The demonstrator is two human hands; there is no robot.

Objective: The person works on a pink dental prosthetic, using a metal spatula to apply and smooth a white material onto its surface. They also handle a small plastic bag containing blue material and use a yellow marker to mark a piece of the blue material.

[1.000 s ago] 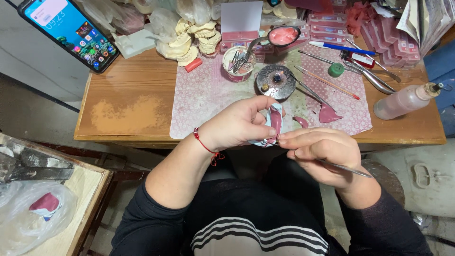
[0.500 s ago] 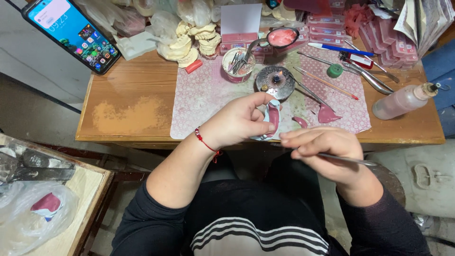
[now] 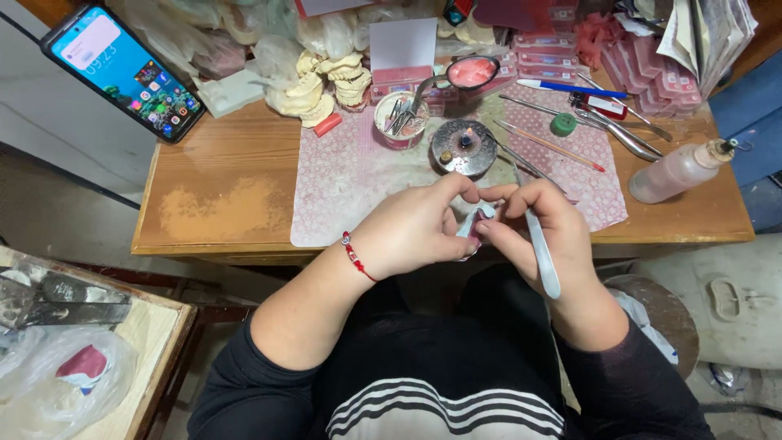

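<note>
My left hand, with a red bead bracelet at the wrist, pinches a small pink and white dental piece just in front of the wooden table's near edge. My right hand meets it from the right, its fingers on the same piece. A slim metal hand tool lies in my right hand, its shaft running down over the palm toward my lap. The piece is mostly hidden by my fingers.
On the patterned mat stand a round metal burner dish, a cup of instruments, a ladle of pink wax and loose tools. Plaster jaw casts, a phone and a squeeze bottle sit around.
My right hand rose and turned so the metal tool now points down toward my lap instead of sideways. Both hands moved closer together around the small piece.
</note>
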